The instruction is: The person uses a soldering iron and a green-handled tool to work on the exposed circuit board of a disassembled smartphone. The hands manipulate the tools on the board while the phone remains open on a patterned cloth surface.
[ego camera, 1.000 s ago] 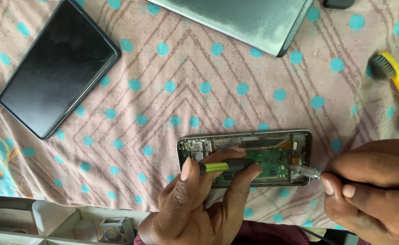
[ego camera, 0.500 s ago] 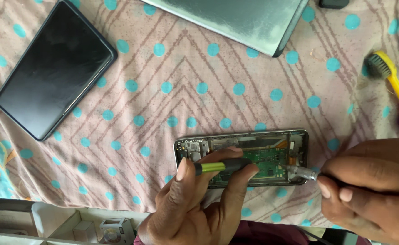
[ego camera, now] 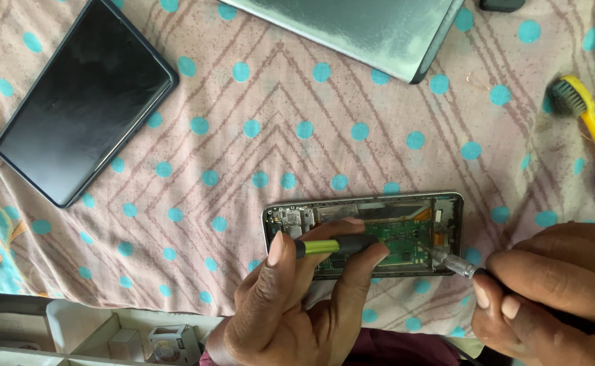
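On my worktop's dotted cloth (ego camera: 297, 108), a dark tablet (ego camera: 84, 102) lies at ten o'clock, a grey laptop (ego camera: 372, 27) at twelve, and a yellow-and-purple toothbrush (ego camera: 592, 132) at two o'clock.

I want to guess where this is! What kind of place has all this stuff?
Probably a home phone-repair spot: an opened phone lies on a dotted cloth, the right hand works a screwdriver into it, the left hand holds a green-handled tool, and a toothbrush lies nearby.
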